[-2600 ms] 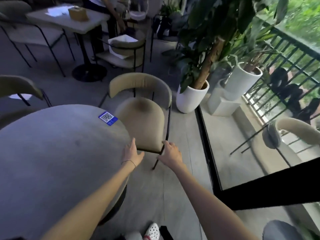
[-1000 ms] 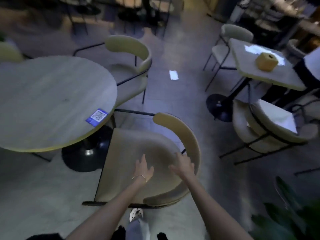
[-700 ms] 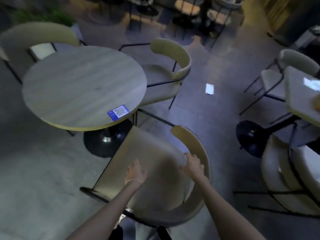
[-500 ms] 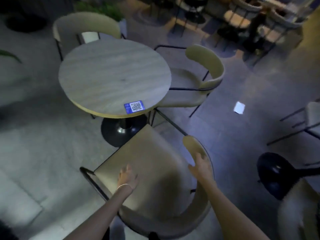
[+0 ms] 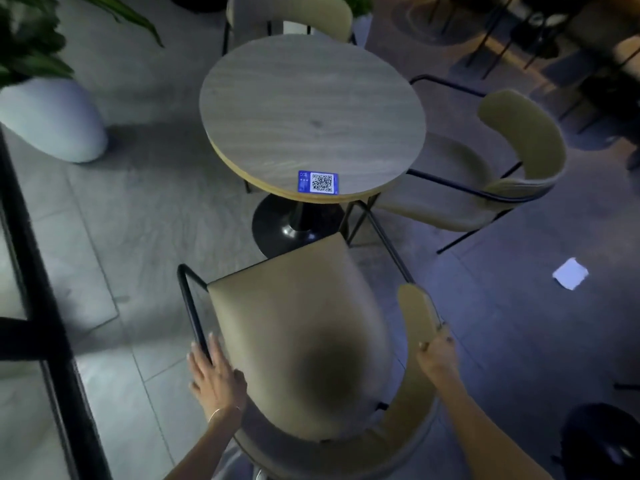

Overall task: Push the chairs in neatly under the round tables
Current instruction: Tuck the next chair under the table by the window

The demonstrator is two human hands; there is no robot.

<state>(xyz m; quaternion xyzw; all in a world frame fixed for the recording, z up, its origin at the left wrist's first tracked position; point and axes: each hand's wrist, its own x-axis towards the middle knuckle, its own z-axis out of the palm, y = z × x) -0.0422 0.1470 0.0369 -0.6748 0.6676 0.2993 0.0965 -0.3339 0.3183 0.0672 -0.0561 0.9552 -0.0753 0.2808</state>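
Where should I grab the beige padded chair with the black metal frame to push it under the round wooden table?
Grab the beige padded chair from behind, on its curved backrest's two ends. The backrest wraps around the seat, so each side gives a handle. Here the right hand holds the right end, and the left hand lies on the left seat edge and frame. The seat front already points toward the round wooden table.

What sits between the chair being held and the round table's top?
In the head view, the chair stops short of the round table. Between them shows the table's black pedestal base on bare floor tiles.
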